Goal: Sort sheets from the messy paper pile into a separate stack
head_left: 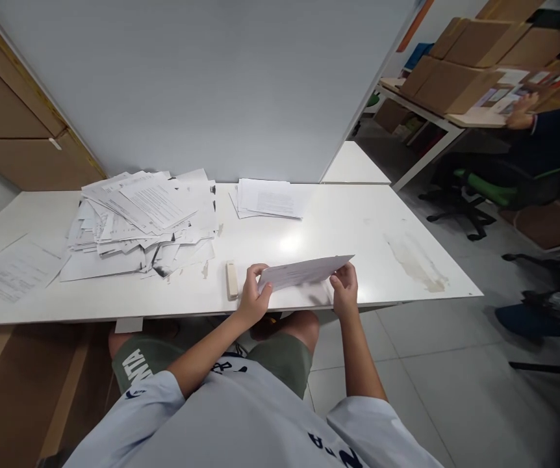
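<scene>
Both my hands hold one white printed sheet (304, 270) just above the front edge of the white table (358, 227). My left hand (253, 296) pinches the sheet's left end, fingers closed on it. My right hand (345, 289) grips its right end the same way. The sheet is nearly edge-on to me, tilted slightly up to the right. A small beige block (232, 280), like an eraser, lies on the table just left of my left hand.
A large messy heap of papers (143, 221) covers the table's left half. A smaller neat stack (270, 198) lies at the back by the white partition. A single sheet (12, 270) lies far left. Another person's hand (521, 114) works at a desk with cardboard boxes at the right.
</scene>
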### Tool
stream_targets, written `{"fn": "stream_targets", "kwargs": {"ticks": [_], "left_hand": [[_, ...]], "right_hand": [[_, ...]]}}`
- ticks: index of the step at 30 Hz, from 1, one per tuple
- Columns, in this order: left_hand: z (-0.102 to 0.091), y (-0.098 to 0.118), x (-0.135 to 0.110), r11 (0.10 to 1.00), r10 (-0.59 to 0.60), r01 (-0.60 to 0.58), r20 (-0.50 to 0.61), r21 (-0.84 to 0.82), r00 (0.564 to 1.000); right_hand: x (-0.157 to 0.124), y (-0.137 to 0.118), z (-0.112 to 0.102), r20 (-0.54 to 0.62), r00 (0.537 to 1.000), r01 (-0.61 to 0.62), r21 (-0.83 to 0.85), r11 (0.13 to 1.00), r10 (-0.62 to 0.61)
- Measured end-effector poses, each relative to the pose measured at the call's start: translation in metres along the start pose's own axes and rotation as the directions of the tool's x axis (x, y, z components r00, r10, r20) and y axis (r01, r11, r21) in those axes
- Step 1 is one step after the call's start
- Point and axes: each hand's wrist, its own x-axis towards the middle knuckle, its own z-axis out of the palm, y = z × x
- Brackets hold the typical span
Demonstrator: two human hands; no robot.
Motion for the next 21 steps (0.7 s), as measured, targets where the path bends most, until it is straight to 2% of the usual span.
{"fn": "stream_targets", "kwargs": {"ticks": [4, 7, 9, 11, 13, 15, 17, 18, 19, 21], "left_hand": [[0.010, -0.016, -0.011, 0.990, -0.131, 0.134, 0.055, -0.039, 0.990], [0.012, -0.019, -0.020, 0.986, -0.161, 0.162, 0.039, -0.044, 0.986], [0.005, -0.010, -0.028, 0.990, -0.133, 0.134, 0.034, -0.034, 0.991], [-0.009, 0.008, -0.041, 0.992, -0.105, 0.106, 0.030, -0.060, 0.994], [-0.028, 0.030, -0.060, 0.978, -0.161, 0.160, 0.001, -0.132, 0.987], [-0.048, 0.049, -0.081, 0.928, -0.329, 0.313, -0.046, -0.203, 0.943], [-0.065, 0.057, -0.099, 0.846, -0.509, 0.483, -0.074, -0.225, 0.857], [-0.072, 0.057, -0.106, 0.808, -0.574, 0.547, -0.082, -0.217, 0.815], [-0.078, 0.054, -0.111, 0.780, -0.617, 0.593, -0.086, -0.200, 0.782], [-0.085, 0.042, -0.117, 0.752, -0.657, 0.640, -0.096, -0.156, 0.748]], "right_hand": [[-0.008, 0.011, 0.009, -0.058, 0.998, -0.017, 0.038, 0.999, 0.019], [-0.019, 0.007, 0.005, -0.091, 0.993, -0.078, -0.016, 0.997, 0.077], [-0.030, -0.004, -0.005, -0.077, 0.985, -0.164, -0.113, 0.980, 0.156], [-0.045, -0.018, -0.018, -0.012, 0.961, -0.274, -0.203, 0.940, 0.278], [-0.064, -0.032, -0.027, 0.078, 0.899, -0.400, -0.257, 0.880, 0.431], [-0.085, -0.041, -0.030, 0.161, 0.803, -0.524, -0.270, 0.808, 0.574], [-0.106, -0.043, -0.025, 0.222, 0.705, -0.625, -0.255, 0.738, 0.673], [-0.115, -0.042, -0.021, 0.238, 0.673, -0.658, -0.240, 0.714, 0.701], [-0.123, -0.040, -0.016, 0.239, 0.657, -0.679, -0.223, 0.699, 0.715], [-0.132, -0.035, -0.007, 0.203, 0.668, -0.691, -0.189, 0.698, 0.716]]}}
